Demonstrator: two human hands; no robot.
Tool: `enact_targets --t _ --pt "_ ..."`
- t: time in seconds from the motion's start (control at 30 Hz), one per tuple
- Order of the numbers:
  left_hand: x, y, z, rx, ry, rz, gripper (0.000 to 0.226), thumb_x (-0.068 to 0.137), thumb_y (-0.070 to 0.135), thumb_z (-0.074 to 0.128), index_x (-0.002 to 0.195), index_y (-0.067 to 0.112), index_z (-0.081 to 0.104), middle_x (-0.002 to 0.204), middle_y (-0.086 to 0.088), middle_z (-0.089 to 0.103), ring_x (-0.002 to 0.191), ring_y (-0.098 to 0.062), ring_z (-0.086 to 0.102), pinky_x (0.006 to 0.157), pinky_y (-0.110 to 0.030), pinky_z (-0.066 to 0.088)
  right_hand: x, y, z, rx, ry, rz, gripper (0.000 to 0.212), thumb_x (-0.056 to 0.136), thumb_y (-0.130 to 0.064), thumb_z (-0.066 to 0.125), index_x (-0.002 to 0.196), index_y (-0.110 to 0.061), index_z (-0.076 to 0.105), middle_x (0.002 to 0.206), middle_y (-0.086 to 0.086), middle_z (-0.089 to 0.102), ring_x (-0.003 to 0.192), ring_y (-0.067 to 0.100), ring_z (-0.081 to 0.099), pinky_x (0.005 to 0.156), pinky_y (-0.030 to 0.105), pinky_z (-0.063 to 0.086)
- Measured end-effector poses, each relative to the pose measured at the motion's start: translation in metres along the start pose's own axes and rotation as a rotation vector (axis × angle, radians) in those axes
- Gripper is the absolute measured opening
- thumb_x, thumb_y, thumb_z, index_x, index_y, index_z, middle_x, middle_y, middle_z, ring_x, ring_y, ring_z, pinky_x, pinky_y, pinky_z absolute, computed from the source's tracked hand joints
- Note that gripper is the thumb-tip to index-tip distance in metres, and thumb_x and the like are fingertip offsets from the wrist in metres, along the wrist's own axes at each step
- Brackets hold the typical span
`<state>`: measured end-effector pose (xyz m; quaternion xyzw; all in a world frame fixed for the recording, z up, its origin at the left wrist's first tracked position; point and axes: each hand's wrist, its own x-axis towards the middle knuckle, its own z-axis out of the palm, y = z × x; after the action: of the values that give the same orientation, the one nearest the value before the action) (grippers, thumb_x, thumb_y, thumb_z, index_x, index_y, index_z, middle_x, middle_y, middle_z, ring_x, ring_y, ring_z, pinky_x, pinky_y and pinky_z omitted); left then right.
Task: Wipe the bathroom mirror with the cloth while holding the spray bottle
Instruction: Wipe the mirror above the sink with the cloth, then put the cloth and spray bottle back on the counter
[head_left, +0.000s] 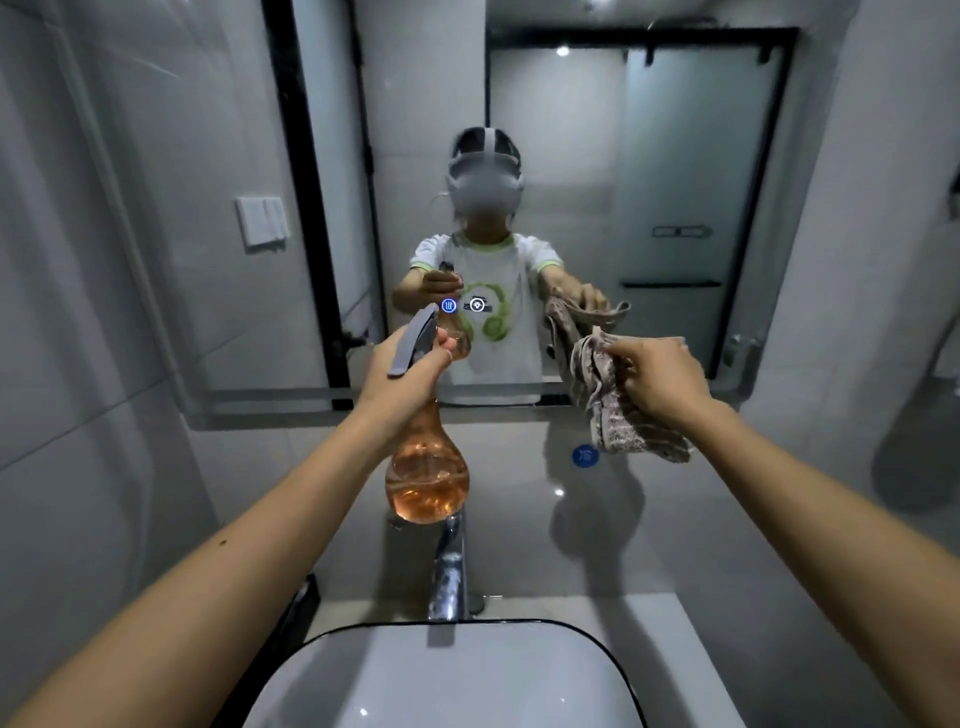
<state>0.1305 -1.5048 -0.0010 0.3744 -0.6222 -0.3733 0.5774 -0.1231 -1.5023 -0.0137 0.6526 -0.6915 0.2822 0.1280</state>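
The bathroom mirror fills the wall ahead and reflects a person in a white shirt. My left hand grips the neck of a clear spray bottle with orange liquid and a grey trigger head, held upright a short way in front of the glass. My right hand holds a crumpled beige patterned cloth that hangs down near the mirror's lower right. The cloth is close to the glass; whether it touches I cannot tell.
A chrome tap stands below the bottle, over a white basin with a dark rim. A grey counter ledge runs under the mirror, with a blue round sticker. Grey tiled walls close in left and right.
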Motion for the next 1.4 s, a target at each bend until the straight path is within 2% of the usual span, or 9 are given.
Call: enact_targets --t 0.13,0.33,0.63,0.8,0.93,1.0,1.1,1.3,1.4 --pt "-0.015 -0.003 0.012 -0.068 -0.014 -0.023 0.023 0.083 0.001 0.052 0.074 0.021 0.058 0.083 0.001 0.061 0.078 -0.009 0.056 0.073 -0.025 0.043 -0.019 0.009 -0.006 0.023 0.000 0.032 0.057 0.078 0.006 0.051 0.121 -0.031 0.060 0.123 0.006 0.065 0.107 0.033 0.059 0.079 0.042 0.054" --pt "-0.038 -0.017 0.019 -0.101 -0.076 -0.081 0.015 0.086 0.004 0.054 0.090 0.017 0.060 0.092 0.001 0.064 0.083 -0.005 0.060 0.074 -0.020 0.046 -0.057 0.017 -0.005 0.056 -0.049 0.148 0.061 0.077 0.006 0.050 0.127 -0.030 0.056 0.122 0.012 0.065 0.108 0.036 0.059 0.086 0.040 0.052" --pt "-0.040 -0.028 0.007 -0.087 -0.129 -0.098 0.020 0.084 0.008 0.056 0.086 0.028 0.061 0.090 0.007 0.066 0.089 -0.007 0.062 0.075 -0.024 0.043 -0.081 -0.001 -0.012 0.044 -0.014 0.231 0.059 0.077 0.005 0.050 0.126 -0.028 0.057 0.124 0.009 0.064 0.110 0.033 0.059 0.087 0.039 0.051" --pt "-0.046 -0.018 -0.008 -0.089 -0.172 -0.081 0.021 0.086 0.006 0.054 0.084 0.026 0.059 0.090 0.006 0.064 0.087 -0.004 0.060 0.073 -0.023 0.044 -0.088 -0.017 -0.013 0.028 -0.005 0.254 0.058 0.081 0.006 0.049 0.128 -0.029 0.054 0.125 0.010 0.064 0.107 0.033 0.059 0.085 0.039 0.050" --pt "-0.053 -0.018 -0.013 -0.069 -0.186 -0.110 0.017 0.085 0.006 0.054 0.089 0.022 0.061 0.094 0.003 0.065 0.091 -0.009 0.060 0.081 -0.028 0.045 -0.099 -0.019 -0.014 -0.001 -0.040 0.291 0.057 0.082 0.005 0.049 0.128 -0.028 0.054 0.126 0.012 0.062 0.108 0.033 0.058 0.086 0.039 0.049" --pt "-0.059 -0.018 -0.011 -0.064 -0.187 -0.125 0.016 0.086 0.008 0.054 0.097 0.018 0.060 0.097 0.002 0.065 0.092 -0.009 0.060 0.083 -0.028 0.044 -0.106 -0.013 -0.015 -0.005 -0.054 0.303 0.056 0.081 0.005 0.049 0.128 -0.026 0.055 0.126 0.014 0.062 0.110 0.034 0.058 0.091 0.041 0.049" --pt "-0.070 -0.015 -0.002 -0.041 -0.186 -0.123 0.016 0.086 0.009 0.055 0.092 0.022 0.060 0.096 0.003 0.065 0.093 -0.012 0.060 0.080 -0.029 0.043 -0.118 0.002 -0.015 0.018 -0.080 0.313 0.054 0.080 0.007 0.050 0.127 -0.020 0.056 0.126 0.016 0.062 0.111 0.034 0.058 0.097 0.045 0.048" --pt "-0.109 -0.005 0.046 -0.042 -0.146 -0.121 0.018 0.085 0.007 0.055 0.101 0.014 0.060 0.090 0.007 0.064 0.087 -0.006 0.060 0.075 -0.022 0.044 -0.144 0.056 -0.028 0.028 -0.131 0.305 0.053 0.080 0.006 0.050 0.125 -0.021 0.059 0.120 0.018 0.065 0.103 0.036 0.062 0.093 0.047 0.050" --pt "-0.140 -0.005 0.079 -0.024 -0.140 -0.118 0.018 0.085 0.006 0.054 0.093 0.022 0.059 0.091 0.009 0.064 0.089 -0.002 0.059 0.079 -0.023 0.045 -0.161 0.092 -0.028 0.042 -0.176 0.276 0.049 0.079 0.002 0.054 0.122 -0.020 0.061 0.119 0.019 0.065 0.108 0.036 0.061 0.095 0.044 0.048"
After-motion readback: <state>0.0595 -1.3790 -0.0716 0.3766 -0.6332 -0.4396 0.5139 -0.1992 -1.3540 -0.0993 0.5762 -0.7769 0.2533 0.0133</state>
